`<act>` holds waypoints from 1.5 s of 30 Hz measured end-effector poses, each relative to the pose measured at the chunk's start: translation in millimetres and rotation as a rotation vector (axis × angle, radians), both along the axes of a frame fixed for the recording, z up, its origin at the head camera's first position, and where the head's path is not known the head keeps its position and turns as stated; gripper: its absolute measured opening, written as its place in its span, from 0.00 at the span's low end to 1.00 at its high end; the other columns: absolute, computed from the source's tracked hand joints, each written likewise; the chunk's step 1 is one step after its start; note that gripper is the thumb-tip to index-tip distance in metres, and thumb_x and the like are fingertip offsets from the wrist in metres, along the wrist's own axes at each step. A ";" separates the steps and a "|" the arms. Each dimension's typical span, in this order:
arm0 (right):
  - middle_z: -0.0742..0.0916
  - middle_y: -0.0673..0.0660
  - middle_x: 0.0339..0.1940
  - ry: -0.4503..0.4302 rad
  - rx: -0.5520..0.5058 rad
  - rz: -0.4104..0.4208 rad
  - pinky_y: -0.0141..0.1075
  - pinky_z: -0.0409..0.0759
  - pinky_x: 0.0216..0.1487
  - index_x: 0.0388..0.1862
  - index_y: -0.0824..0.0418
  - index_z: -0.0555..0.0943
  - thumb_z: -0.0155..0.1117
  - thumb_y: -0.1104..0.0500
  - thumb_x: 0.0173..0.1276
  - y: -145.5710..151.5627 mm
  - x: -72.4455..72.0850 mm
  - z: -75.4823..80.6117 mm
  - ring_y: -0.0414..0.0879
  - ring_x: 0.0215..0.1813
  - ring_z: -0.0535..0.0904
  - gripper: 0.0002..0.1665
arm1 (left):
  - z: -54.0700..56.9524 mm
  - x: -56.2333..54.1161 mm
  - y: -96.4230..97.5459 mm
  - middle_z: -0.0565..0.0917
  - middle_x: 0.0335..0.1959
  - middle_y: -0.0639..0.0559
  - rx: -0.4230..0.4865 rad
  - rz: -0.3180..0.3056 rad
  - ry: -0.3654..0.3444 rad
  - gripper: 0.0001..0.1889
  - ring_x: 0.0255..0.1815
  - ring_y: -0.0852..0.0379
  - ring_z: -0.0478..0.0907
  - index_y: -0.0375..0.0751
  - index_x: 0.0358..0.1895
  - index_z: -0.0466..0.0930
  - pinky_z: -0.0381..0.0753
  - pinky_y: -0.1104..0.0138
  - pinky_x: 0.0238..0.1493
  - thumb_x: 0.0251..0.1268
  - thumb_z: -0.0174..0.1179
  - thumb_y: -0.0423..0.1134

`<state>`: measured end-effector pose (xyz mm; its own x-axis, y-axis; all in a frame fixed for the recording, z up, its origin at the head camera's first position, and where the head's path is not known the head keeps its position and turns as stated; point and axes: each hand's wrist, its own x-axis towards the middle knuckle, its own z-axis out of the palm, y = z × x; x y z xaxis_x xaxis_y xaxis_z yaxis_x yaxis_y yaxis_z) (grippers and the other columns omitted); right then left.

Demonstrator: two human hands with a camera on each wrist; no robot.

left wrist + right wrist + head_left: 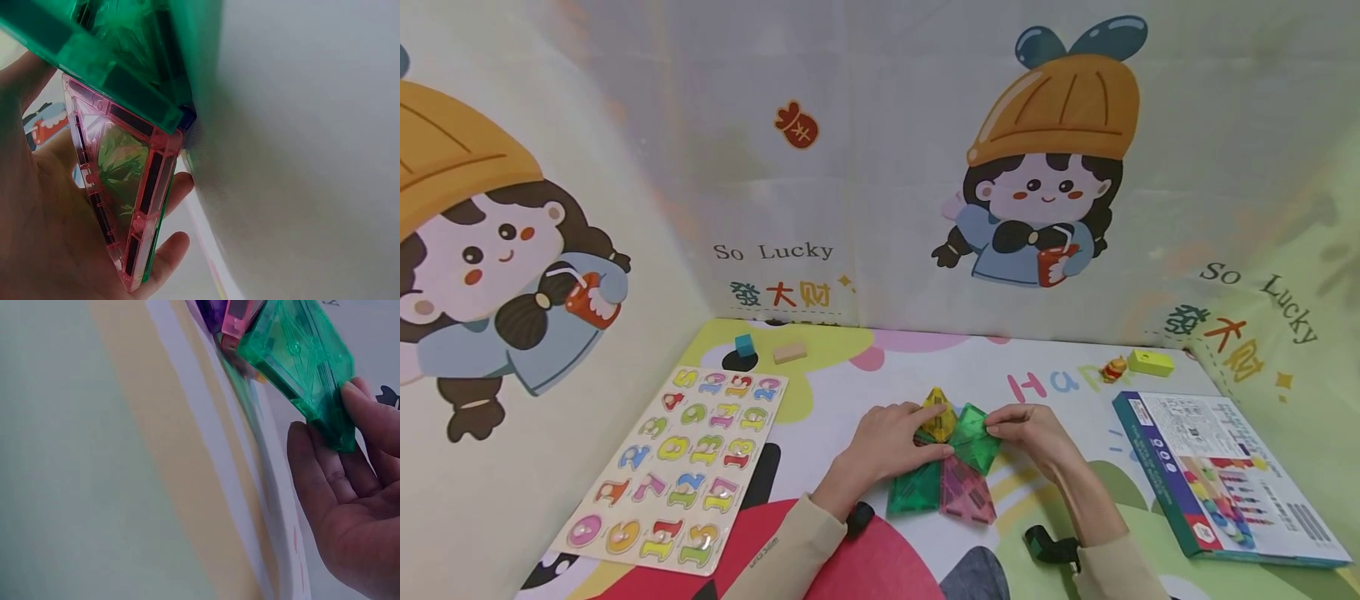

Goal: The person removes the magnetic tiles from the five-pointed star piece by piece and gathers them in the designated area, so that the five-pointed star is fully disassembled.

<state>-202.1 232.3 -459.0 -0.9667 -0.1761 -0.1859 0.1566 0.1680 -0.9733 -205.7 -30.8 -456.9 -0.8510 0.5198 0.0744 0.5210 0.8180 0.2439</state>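
Observation:
Translucent magnetic tiles are joined in a cluster on the table. My left hand (883, 442) lies over its left side, and in the left wrist view its fingers curl round a pink-edged triangular tile (156, 181) beside a green tile (119, 69). My right hand (1037, 435) pinches one corner of a bright green tile (976, 446) between thumb and fingers, tilted against the cluster. A yellow pointed tile (937, 421) stands behind the left fingers. A darker green tile (915, 492) and a pink tile (967, 493) lie in front. The left hand hides part of the cluster.
On the left lies a number puzzle board (677, 467). A blue block (744, 345) and a wooden block (790, 353) sit behind it. To the right are a flat box (1232, 475), a small figurine (1113, 369) and a yellow block (1151, 362). Printed cloth walls surround the table.

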 end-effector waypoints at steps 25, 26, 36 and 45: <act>0.87 0.47 0.34 -0.045 -0.410 -0.198 0.31 0.84 0.48 0.33 0.54 0.88 0.60 0.69 0.70 15.3 -8.7 6.4 0.39 0.38 0.86 0.14 | 1.2 3.8 21.8 0.80 0.63 0.54 0.289 -0.084 -0.004 0.08 0.73 0.51 0.68 0.56 0.36 0.89 0.68 0.55 0.72 0.68 0.61 0.49; 0.87 0.47 0.34 -0.051 -0.421 -0.229 0.32 0.85 0.48 0.33 0.54 0.88 0.61 0.69 0.70 19.5 -11.9 8.6 0.39 0.38 0.86 0.13 | 1.3 3.9 22.1 0.81 0.63 0.54 0.285 -0.083 -0.006 0.08 0.73 0.51 0.68 0.57 0.36 0.89 0.68 0.55 0.72 0.69 0.61 0.49; 0.88 0.46 0.32 -0.182 -0.321 -0.406 0.28 0.84 0.45 0.52 0.60 0.83 0.58 0.67 0.73 56.0 -58.1 8.5 0.39 0.35 0.84 0.13 | -0.3 5.8 24.1 0.82 0.61 0.55 0.264 -0.068 0.002 0.09 0.73 0.50 0.68 0.57 0.36 0.89 0.69 0.54 0.71 0.69 0.61 0.50; 0.59 0.59 0.80 -0.188 -0.119 -0.306 0.23 0.79 0.51 0.80 0.56 0.58 0.55 0.59 0.76 64.6 -71.0 1.0 0.35 0.48 0.79 0.36 | -0.7 5.4 24.3 0.82 0.61 0.54 0.254 -0.055 -0.005 0.09 0.74 0.49 0.67 0.56 0.36 0.89 0.69 0.53 0.71 0.70 0.60 0.50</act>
<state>-273.1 296.9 -458.0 -0.9287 0.0849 -0.3609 0.3600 -0.0268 -0.9326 -200.3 -6.4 -457.6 -0.8226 0.5305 0.2047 0.5614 0.7005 0.4407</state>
